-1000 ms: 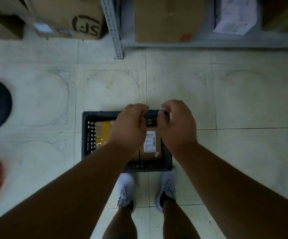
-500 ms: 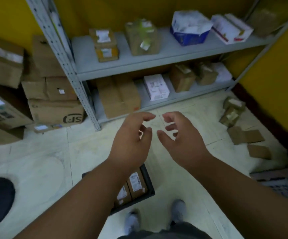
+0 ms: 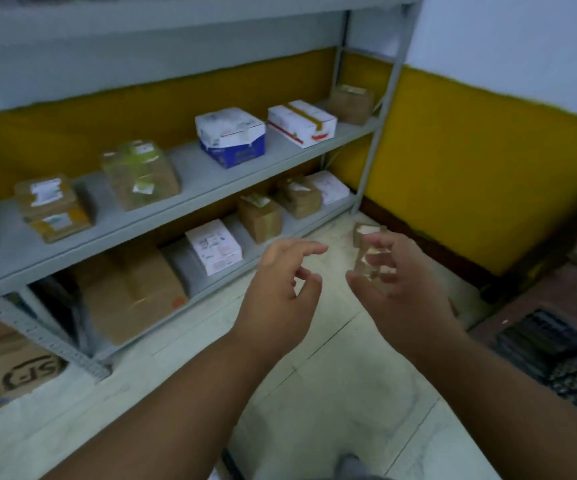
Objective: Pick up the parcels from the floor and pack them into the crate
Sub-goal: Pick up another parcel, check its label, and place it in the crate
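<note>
Both hands are raised over the pale tiled floor, empty, fingers spread and loosely curled, the left hand at centre and the right hand just beside it toward 3 o'clock. Behind the right fingers, small brown parcels lie on the floor near the yellow wall. A grey shelf rack with boxes fills 10 to 12 o'clock. A dark crate sits at 4 o'clock, blurred.
</note>
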